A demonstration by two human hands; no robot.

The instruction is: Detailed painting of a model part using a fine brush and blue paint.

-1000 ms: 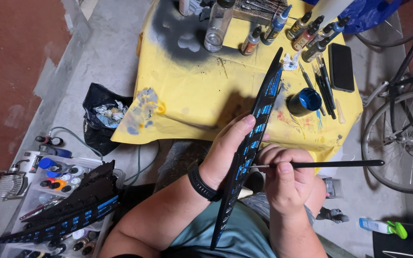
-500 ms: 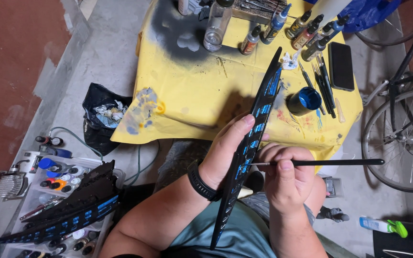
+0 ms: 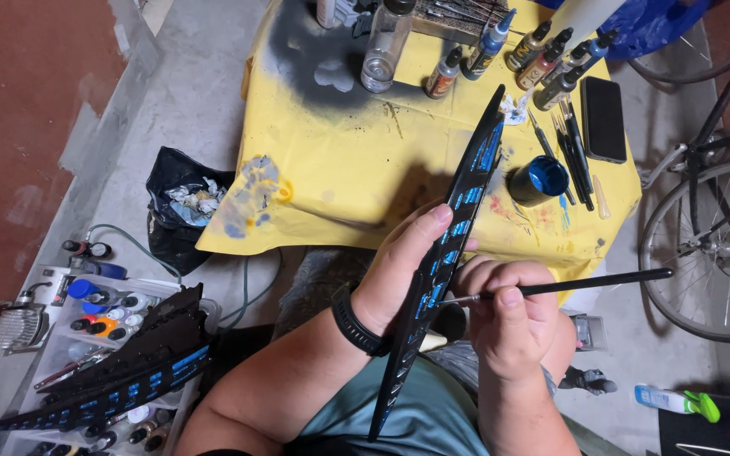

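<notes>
Grey concrete floor w/ red-brown wall at left; low table under a yellow cloth (image 3: 356, 169), stained w/ black overspray at top and blue/yellow smears at its left edge. Along cloth's far edge: clear glass bottle (image 3: 384, 44), row of small dropper bottles (image 3: 542, 52) w/ dark caps, one blue-tipped. At right on cloth: black phone (image 3: 604, 118), several dark brushes (image 3: 569, 148) lying side by side, round pot of blue paint (image 3: 539, 179). Floor left of table: black bag (image 3: 181, 207) w/ crumpled paper. Bottom left: white tray of small paint bottles (image 3: 99, 308), caps blue, orange, black, w/ a second black-and-blue finned piece (image 3: 120, 376) lying across it. Bicycle wheel (image 3: 703, 253) at right; green-and-white bottle (image 3: 678, 401) on floor, bottom right. Left hand (image 3: 403, 270), black wristband, closed round a long thin black strip w/ blue cells (image 3: 449, 253), held edge-up over lap, tip reaching over table. Right hand (image 3: 509, 317) fisted on a thin black brush (image 3: 568, 283), tip touching strip near mid-length. Vs. 0.5 s and 1 s ago: strip, brush, both hands in same place; no visible change.
</notes>
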